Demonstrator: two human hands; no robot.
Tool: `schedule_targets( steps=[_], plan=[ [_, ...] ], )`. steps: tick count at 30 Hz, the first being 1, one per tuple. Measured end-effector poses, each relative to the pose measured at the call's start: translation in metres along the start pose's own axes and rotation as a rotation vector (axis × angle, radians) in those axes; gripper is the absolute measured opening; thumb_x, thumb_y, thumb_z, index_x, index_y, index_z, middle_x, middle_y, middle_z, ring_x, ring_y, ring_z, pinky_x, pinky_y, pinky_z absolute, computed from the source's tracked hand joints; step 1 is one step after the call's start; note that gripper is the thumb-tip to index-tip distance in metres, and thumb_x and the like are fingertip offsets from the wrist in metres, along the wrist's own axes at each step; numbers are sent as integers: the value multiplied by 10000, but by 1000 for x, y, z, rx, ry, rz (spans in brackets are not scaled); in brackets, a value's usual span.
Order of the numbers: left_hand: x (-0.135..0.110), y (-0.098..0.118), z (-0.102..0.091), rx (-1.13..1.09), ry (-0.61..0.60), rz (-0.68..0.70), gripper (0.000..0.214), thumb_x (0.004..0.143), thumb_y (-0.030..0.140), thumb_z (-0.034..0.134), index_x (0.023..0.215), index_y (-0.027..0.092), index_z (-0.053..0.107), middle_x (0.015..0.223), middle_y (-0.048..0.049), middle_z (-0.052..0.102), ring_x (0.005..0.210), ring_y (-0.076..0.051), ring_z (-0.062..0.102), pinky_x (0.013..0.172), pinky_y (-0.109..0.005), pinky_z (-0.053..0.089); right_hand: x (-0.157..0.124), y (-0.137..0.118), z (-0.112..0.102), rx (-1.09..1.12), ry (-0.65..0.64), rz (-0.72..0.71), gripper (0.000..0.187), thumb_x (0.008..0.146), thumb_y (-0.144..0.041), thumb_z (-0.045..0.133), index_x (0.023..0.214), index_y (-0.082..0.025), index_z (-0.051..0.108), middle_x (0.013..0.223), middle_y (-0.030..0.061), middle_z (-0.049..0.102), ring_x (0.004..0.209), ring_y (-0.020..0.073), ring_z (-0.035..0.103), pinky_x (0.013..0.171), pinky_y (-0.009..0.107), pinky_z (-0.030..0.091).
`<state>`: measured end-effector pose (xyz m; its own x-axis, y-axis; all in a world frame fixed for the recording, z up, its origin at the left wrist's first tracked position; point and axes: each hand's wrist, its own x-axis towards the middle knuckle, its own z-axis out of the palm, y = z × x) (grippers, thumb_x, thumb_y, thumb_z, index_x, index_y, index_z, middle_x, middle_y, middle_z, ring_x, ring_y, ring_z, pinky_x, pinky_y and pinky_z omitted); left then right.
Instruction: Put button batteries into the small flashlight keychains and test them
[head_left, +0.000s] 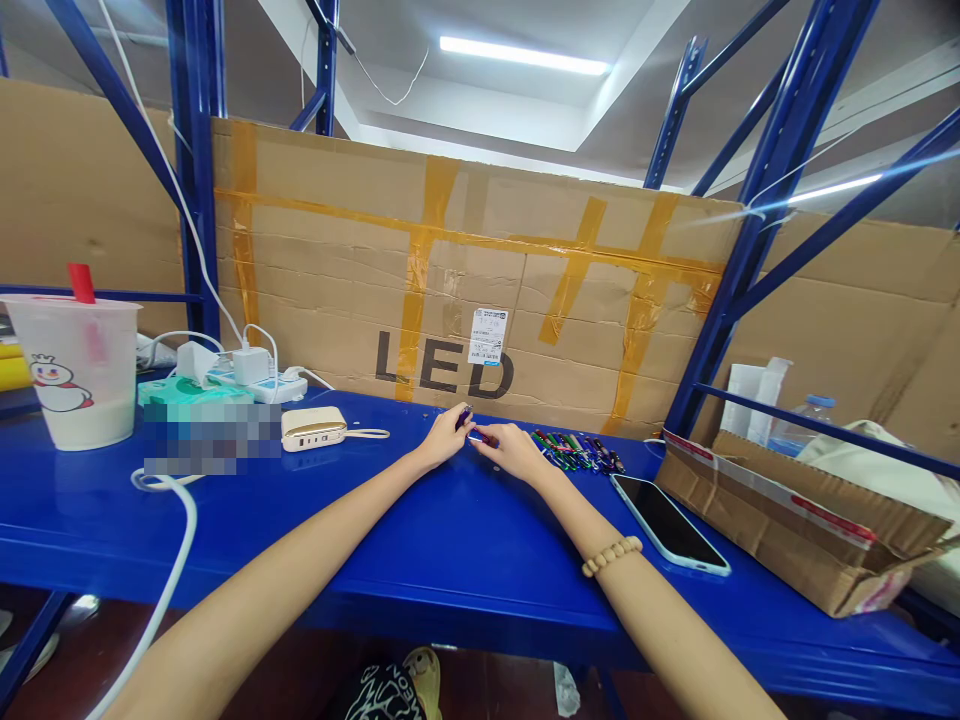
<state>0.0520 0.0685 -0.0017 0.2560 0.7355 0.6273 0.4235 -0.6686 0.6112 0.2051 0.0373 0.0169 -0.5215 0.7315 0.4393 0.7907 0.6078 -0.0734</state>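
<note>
Both my hands meet over the back of the blue shelf point(465, 540), just in front of the cardboard sheet marked LED point(450, 290). My left hand point(444, 437) pinches a small dark purple pen-like piece point(464, 415). My right hand point(511, 449) is closed on a small red and blue piece point(480, 436) right beside it. The two pieces nearly touch. A pile of several small coloured pens point(577, 451) lies just right of my right hand. A beaded bracelet point(611, 555) is on my right wrist.
A phone point(667, 523) lies face up right of my right arm, beside an open cardboard box point(795, 530). At the left stand a plastic drink cup point(79, 370), a gold power bank point(313, 428), a power strip with chargers point(251, 378) and a white cable point(176, 540). Blue rack uprights flank the shelf.
</note>
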Motion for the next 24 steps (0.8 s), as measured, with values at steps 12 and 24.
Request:
schedule_targets(
  steps=[12, 24],
  plan=[
    [-2, -7, -6, 210, -139, 113, 121, 810, 138, 386, 706, 198, 402, 639, 20, 495, 589, -124, 457, 547, -221, 293, 3, -4, 5, 68, -36, -1, 206, 831, -226, 482, 664, -151, 578, 544, -18, 529, 500, 83, 384, 517, 213, 216],
    [-3, -5, -3, 192, -75, 43, 141, 837, 238, 408, 703, 194, 399, 623, 21, 484, 578, -126, 459, 545, -234, 311, 6, 4, 7, 36, 106, 66, 246, 822, -226, 438, 645, -150, 591, 556, 5, 537, 508, 95, 391, 515, 206, 241]
  ],
)
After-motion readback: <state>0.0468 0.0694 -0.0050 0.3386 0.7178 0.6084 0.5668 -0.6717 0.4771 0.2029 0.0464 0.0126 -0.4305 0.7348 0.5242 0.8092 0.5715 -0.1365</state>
